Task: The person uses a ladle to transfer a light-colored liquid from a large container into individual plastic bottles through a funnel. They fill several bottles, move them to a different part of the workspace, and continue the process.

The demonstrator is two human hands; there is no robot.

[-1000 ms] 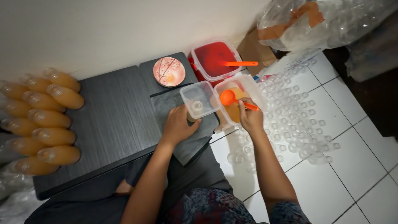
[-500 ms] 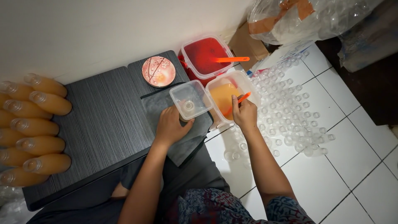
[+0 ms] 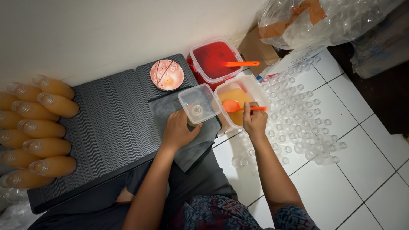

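The right hand (image 3: 254, 120) pinches an orange spoon (image 3: 238, 107) over the tub of orange liquid (image 3: 240, 104). Left of that tub, the left hand (image 3: 178, 132), fingers curled, grips a small bottle (image 3: 195, 111) beneath a clear funnel box (image 3: 198, 103).

A home floor set up for small-scale drink bottling: white floor tiles (image 3: 362, 170) against a plain wall, a low dark counter (image 3: 106, 132), rows of filled orange bottles (image 3: 38, 127), many empty clear bottles (image 3: 298, 115), and tubs of red (image 3: 213, 59) and orange liquid (image 3: 238, 104)
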